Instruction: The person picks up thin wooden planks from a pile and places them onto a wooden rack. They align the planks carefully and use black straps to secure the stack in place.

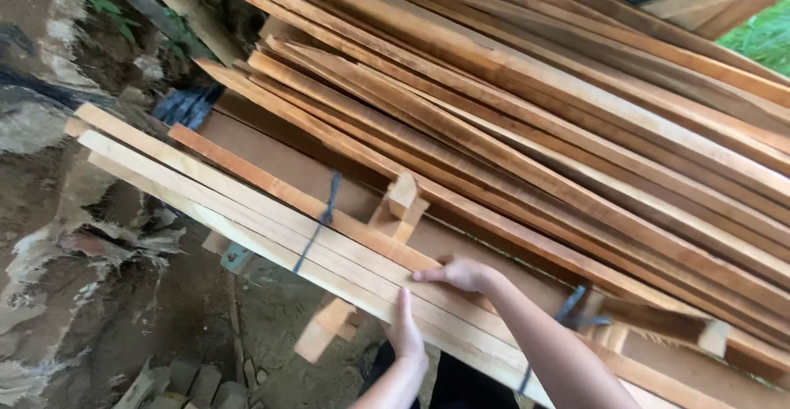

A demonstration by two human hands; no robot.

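I see my left hand (406,331) lying flat, fingers open, on the near bundle of pale wooden slats (247,211) tied with dark cord (321,220). My right hand (461,274) rests open on it too, beside the big loose plank stack (576,129).

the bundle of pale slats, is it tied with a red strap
No, the bundle of pale slats is bound by a dark blue strap.

A single head-worn camera looks steeply down and forward from close above the person's hands, onto a stack of wooden slats (510,129) that fills most of the frame, with dirt ground (99,310) at left.
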